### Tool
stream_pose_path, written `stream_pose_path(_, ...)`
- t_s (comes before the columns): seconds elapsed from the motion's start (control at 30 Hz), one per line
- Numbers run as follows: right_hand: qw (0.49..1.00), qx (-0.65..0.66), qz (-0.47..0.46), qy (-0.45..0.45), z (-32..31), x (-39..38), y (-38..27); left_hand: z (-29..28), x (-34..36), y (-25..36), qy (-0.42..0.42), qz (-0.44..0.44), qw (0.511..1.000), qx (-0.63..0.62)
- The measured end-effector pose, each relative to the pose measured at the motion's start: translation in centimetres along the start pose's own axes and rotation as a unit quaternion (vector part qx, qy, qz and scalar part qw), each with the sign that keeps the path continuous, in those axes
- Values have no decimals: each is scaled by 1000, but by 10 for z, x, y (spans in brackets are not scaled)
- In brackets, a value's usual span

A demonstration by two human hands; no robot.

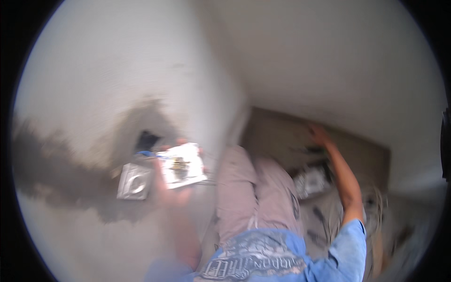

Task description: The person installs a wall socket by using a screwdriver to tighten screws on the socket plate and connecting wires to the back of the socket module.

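Observation:
My left hand (173, 193) is closed around a white wall switch or socket plate (193, 160), its brassy inner parts and thin wires facing me. Just left of the plate, a dark wall box opening (147, 141) sits in a patch of rough grey plaster, with a blue wire (145, 153) at its lower edge. A second square plate with a round middle (135, 181) is against the wall below the opening. Away to the right, my right hand (319, 135) reaches low over the floor, fingers stretched out and blurred, with nothing visible in them.
A clear plastic package (312, 182) lies on the floor right of my knees. Dark-handled tools (319, 216) and loops of pale cable (374, 207) lie nearer me. Two pale walls meet in a corner ahead; a wooden strip (377, 254) is at lower right.

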State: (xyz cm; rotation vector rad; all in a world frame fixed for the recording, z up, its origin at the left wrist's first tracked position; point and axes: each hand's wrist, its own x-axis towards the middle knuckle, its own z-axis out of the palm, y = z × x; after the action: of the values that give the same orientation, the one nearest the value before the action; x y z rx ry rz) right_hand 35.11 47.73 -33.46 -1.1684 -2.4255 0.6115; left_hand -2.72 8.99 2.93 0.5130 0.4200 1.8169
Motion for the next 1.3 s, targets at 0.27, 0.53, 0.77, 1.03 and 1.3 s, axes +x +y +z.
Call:
stream_pose_path(0.27,843,-323,24,-429,130,6,53,-11,-37,-10,82,48,995,9)
stream_pose_path(0.53,924,-288,51,-247,114,-31,87,-20,-18,-16,70,25,996,-55)
stream_pose_path(0.77,976,26,-10,-218,-95,9,-140,-28,-28,-18,70,36,995,-66)
stream_pose_path(1.03,954,167,-239,68,-299,-18,-366,-29,-19,-16,41,22,995,-87)
stream_pose_path(1.3,907,322,-213,169,-275,-47,-460,-30,-20,-5,33,-2,996,-86)
